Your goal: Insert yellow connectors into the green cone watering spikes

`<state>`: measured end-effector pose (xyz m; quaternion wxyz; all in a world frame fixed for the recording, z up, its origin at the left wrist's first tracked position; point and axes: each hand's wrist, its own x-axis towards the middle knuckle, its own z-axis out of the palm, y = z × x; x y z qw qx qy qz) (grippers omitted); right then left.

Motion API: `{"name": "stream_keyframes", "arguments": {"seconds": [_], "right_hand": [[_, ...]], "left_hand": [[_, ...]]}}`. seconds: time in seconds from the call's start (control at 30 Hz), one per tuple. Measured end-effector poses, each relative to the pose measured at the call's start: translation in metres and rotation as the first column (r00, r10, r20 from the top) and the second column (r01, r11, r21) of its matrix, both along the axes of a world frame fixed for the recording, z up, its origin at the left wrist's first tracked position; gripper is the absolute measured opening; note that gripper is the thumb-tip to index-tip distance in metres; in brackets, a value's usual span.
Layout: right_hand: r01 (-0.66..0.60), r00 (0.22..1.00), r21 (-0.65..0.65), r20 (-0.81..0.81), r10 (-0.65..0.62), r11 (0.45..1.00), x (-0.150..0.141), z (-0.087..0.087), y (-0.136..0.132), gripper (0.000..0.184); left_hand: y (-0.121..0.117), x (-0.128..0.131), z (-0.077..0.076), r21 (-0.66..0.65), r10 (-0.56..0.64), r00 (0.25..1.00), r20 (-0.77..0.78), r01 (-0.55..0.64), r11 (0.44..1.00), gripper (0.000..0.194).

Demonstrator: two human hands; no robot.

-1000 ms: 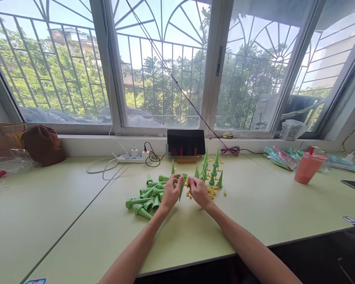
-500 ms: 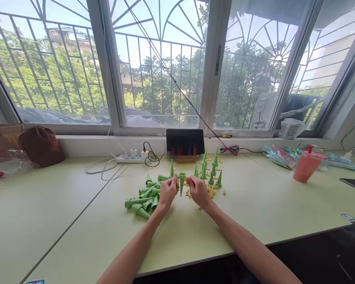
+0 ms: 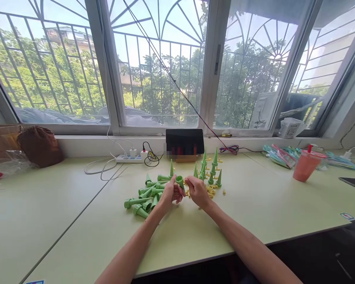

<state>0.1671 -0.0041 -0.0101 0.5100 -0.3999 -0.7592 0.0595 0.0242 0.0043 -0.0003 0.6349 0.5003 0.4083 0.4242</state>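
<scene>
My left hand (image 3: 170,193) is closed around a green plastic watering spike (image 3: 180,182), whose round open end faces up and toward me. My right hand (image 3: 197,190) is close on its right, thumb and fingers pinched near the rim; what they hold, if anything, is hidden. Several loose green spikes (image 3: 140,211) lie in a heap to the left of my left hand. Beyond my right hand, green spikes with small yellow valves (image 3: 212,172) stand upright, some stacked. Small yellow valve pieces (image 3: 210,191) are scattered beside my right hand.
A dark-screened tablet (image 3: 185,142) leans at the back of the pale table (image 3: 85,232). A power strip (image 3: 132,158) with cables is left of it. To the right are a red cup with a straw (image 3: 307,165), plastic packets (image 3: 279,156) and a phone (image 3: 353,182).
My left hand has turned and wrapped its fingers round the spike, whose open end now tips toward me. My right hand stays pinched near the rim, almost in place.
</scene>
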Motion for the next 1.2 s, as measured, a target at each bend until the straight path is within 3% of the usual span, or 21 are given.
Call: {"name": "stream_keyframes", "arguments": {"seconds": [0.23, 0.67, 0.97, 1.2], "right_hand": [[0.033, 0.999, -0.081, -0.018, -0.035, 0.996, 0.0006, 0.0023, -0.0023, 0.037], [0.006, 0.993, -0.197, -0.114, -0.029, 0.980, -0.0011, 0.0076, -0.0059, 0.041], [0.047, 0.988, -0.184, -0.134, -0.073, 0.982, 0.0014, 0.0042, -0.0021, 0.042], [0.048, 0.987, -0.196, -0.140, -0.076, 0.979, 0.0024, 0.0037, -0.0006, 0.047]], "left_hand": [[0.0003, -0.0008, -0.0006, 0.017, -0.041, 0.997, 0.059, 0.040, 0.999, 0.063], [-0.0052, -0.0019, 0.0015, 0.209, -0.099, 0.992, 0.080, 0.080, 0.975, 0.041], [-0.0032, -0.0003, 0.0006, 0.243, -0.107, 0.994, -0.002, 0.105, 0.964, 0.041], [-0.0026, -0.0004, -0.0027, 0.293, -0.128, 0.990, -0.058, 0.140, 0.946, 0.055]]}}
